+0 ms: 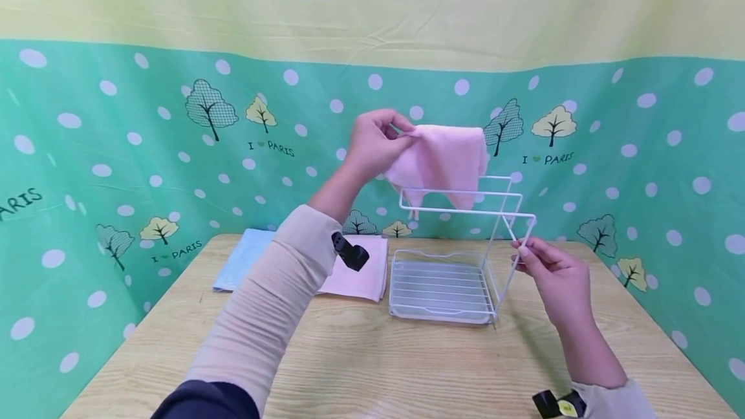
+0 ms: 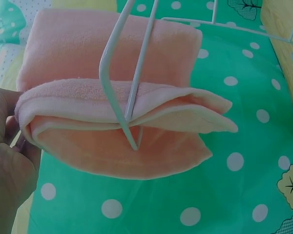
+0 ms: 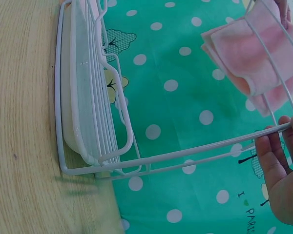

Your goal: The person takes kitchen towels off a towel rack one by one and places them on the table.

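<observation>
My left hand (image 1: pixel 375 144) pinches a folded pink towel (image 1: pixel 445 157) by its upper left corner, thumb against fingers. The towel hangs in layers at the top bars of a white wire rack (image 1: pixel 495 214). In the left wrist view, two bars cross in front of the towel (image 2: pixel 107 48), and its lower folds spread open below. My right hand (image 1: pixel 555 277) grips the rack's right upright between thumb and fingers. The right wrist view shows the fingers (image 3: pixel 271 158) around that rod. At the rack's base is a slatted shelf over a pale tray (image 1: pixel 442 319).
Left of the rack, a folded pink cloth (image 1: pixel 372 277) lies on the wooden table (image 1: pixel 349 367), partly behind my left forearm. Beside it is a light blue cloth (image 1: pixel 241 260). A green and yellow printed curtain (image 1: pixel 314 102) stands behind and at both sides of the table.
</observation>
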The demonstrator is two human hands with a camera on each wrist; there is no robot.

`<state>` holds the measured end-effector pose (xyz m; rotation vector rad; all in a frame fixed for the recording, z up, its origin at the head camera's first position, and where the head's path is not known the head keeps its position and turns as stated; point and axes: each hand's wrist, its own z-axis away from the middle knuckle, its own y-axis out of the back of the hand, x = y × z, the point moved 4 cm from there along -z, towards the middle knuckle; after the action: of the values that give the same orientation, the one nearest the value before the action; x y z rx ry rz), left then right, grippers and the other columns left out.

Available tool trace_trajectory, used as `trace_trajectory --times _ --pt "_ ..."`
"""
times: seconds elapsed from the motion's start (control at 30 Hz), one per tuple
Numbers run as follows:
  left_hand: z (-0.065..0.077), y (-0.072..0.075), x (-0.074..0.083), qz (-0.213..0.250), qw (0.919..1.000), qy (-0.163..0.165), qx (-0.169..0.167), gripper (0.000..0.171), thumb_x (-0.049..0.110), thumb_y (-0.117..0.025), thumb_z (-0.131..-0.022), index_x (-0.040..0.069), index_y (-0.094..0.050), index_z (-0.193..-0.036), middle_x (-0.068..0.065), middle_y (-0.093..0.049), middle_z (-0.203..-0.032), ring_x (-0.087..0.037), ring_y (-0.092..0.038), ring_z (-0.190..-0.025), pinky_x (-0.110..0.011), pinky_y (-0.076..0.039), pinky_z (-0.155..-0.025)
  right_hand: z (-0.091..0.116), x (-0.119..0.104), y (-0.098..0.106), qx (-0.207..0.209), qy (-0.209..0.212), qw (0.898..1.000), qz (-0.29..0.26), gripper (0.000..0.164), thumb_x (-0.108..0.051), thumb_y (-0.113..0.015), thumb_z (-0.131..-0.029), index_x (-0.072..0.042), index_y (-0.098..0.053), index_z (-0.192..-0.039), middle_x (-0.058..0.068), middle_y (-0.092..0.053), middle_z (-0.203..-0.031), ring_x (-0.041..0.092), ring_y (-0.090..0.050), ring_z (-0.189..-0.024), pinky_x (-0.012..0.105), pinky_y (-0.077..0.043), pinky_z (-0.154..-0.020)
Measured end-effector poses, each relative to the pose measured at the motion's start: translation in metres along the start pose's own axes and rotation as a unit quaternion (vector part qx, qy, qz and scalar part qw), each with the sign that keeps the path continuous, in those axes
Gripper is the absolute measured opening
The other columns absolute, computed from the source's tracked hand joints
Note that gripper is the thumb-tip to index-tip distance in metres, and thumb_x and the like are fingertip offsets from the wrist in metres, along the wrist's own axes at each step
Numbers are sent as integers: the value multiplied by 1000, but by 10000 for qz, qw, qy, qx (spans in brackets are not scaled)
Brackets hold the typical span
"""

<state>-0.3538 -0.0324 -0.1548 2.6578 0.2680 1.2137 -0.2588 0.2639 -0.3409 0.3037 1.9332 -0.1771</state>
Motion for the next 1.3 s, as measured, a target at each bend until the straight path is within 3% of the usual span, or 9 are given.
trace_trajectory --times 0.43,0.7,0.93,1.3 --pt "13 18 -4 445 9980 335 283 7 5 -79 -79 7 -72 -80 -9 -62 -70 -18 -56 -61 -27 -52 -52 -1 1 0 8 66 10000 -11 31 -13 -69 -91 -2 -68 -120 -5 -74 -101 8 -70 -84 20 -55 -74" --pt "20 27 -8 750 9956 239 509 7 -2 -76 -79 3 -72 -81 -8 -65 -78 -16 -55 -62 -24 -50 -52 -1 1 0 31 28 10000 -27 30 -13 -69 -91 -2 -69 -119 -3 -74 -102 8 -70 -83 20 -55 -74" --pt "23 38 -10 1012 9902 -156 944 8 -7 -74 -77 -1 -71 -81 -5 -69 -84 -13 -54 -60 -20 -47 -51 -1 1 0 28 -54 9999 96 33 -16 -69 -91 -3 -68 -122 -7 -73 -101 8 -70 -85 20 -55 -75" --pt "32 60 -14 1494 9810 -148 1229 11 -6 -77 -78 2 -70 -82 -6 -70 -85 -12 -57 -60 -22 -54 -55 0 0 0 30 -12 9999 161 30 -14 -68 -92 -1 -68 -120 -7 -73 -100 10 -70 -85 21 -55 -75"
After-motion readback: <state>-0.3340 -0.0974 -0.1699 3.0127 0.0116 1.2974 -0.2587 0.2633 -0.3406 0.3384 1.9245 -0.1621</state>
